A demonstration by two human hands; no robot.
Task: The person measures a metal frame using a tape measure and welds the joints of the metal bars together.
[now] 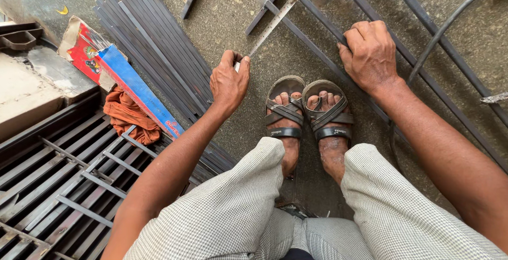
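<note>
Left hand (pixel 228 82) fingers pinch a steel ruler (pixel 272 24) running toward 1 o'clock, while right hand (pixel 369 53) fingers clench a metal bar (pixel 312 10).

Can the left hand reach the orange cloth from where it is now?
Probably yes. The left hand holds a metal ruler, and the orange cloth lies lower left of it, past the bundle of flat steel bars. Nothing stands between them, but the ruler occupies the fingers.

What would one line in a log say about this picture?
left hand: pinches steel ruler end | right hand: grips dark metal bar | ruler lies across bars | feet in sandals on concrete floor
</note>
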